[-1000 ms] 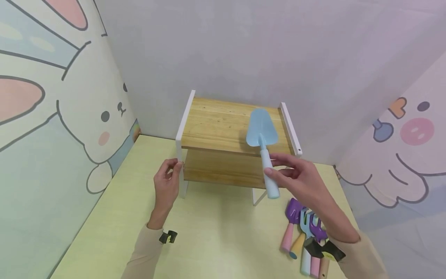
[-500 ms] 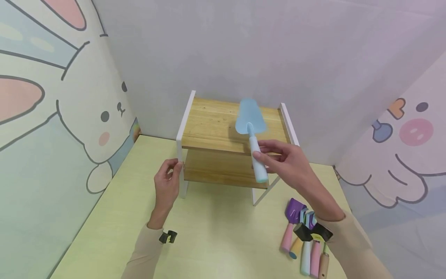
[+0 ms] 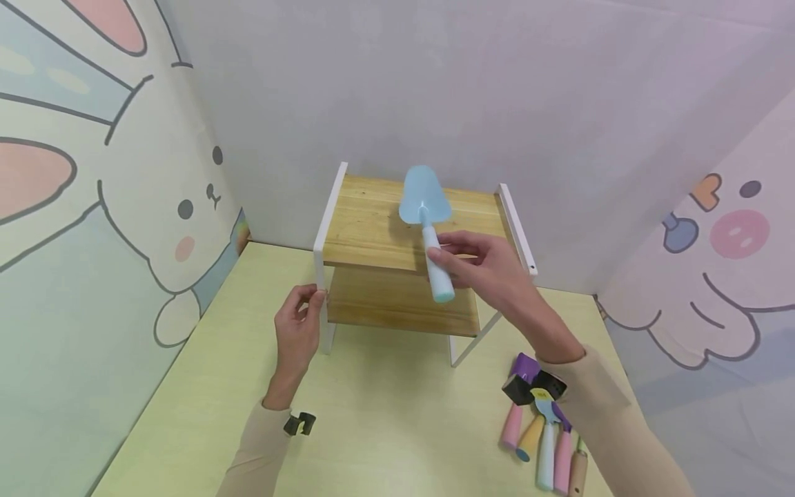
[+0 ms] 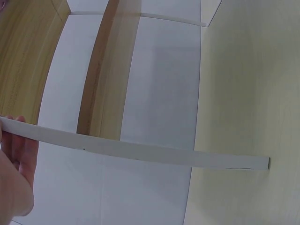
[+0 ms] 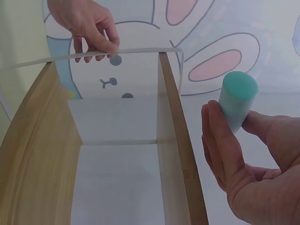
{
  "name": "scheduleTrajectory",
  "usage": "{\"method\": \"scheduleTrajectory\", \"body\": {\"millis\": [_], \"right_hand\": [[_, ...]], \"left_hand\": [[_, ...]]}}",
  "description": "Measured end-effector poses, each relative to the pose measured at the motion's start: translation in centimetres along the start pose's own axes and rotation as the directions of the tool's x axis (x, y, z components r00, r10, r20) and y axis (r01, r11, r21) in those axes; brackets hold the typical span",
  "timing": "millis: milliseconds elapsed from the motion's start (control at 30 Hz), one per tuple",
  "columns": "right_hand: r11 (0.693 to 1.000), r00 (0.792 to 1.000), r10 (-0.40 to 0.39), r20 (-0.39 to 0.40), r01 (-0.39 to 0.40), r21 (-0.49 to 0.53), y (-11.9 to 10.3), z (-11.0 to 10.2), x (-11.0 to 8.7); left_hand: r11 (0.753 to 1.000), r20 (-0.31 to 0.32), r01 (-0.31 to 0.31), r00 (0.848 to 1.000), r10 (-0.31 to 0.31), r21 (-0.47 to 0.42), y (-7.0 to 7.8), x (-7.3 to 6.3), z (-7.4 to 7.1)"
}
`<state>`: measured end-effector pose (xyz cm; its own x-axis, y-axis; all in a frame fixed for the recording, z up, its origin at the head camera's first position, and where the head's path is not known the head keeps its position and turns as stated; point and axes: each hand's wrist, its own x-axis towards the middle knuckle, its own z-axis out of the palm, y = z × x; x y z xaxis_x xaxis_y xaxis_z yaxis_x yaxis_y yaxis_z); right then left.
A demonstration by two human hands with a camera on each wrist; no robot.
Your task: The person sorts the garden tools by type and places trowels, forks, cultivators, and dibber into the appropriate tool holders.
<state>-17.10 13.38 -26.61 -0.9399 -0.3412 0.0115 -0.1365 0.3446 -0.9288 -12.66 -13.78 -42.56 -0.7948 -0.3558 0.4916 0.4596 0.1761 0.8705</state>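
Observation:
My right hand [image 3: 487, 266] pinches the pale handle of a light blue garden trowel [image 3: 425, 197] between thumb and fingers. The trowel's blade overlaps the top board of a two-tier wooden shelf [image 3: 366, 221] in the head view, tilted up and away. In the right wrist view the handle's teal end [image 5: 240, 86] points toward the camera. My left hand [image 3: 300, 321] grips the white front upright [image 3: 321, 276] on the shelf's left side. The left wrist view shows its fingers behind the white frame bar [image 4: 136, 150].
On the table [image 3: 385, 428] at right lie several garden tools, among them a purple shovel [image 3: 526, 367], a blue fork with a pale handle [image 3: 546, 455] and pink-handled pieces. My right sleeve [image 3: 596, 400] hides part of them. Walls with cartoon animals enclose the table.
My right hand has moved left and farther away with the trowel, bringing its blade from the shelf's right side toward the middle. The left hand has stayed on the upright.

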Motion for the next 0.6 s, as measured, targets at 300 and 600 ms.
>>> {"method": "scheduleTrajectory", "body": {"millis": [300,600], "right_hand": [[0.999,0.999,0.029,0.016,-0.029,0.012,-0.8,1.0,1.6],[0.996,0.996,0.080,0.039,-0.081,0.047,-1.1,2.0,3.5]], "left_hand": [[1.000,0.001,0.003,1.000,-0.003,-0.005,-0.3,0.0,0.0],[1.000,-0.008,-0.014,1.000,0.014,-0.022,-2.9,-0.1,-0.2]]}}
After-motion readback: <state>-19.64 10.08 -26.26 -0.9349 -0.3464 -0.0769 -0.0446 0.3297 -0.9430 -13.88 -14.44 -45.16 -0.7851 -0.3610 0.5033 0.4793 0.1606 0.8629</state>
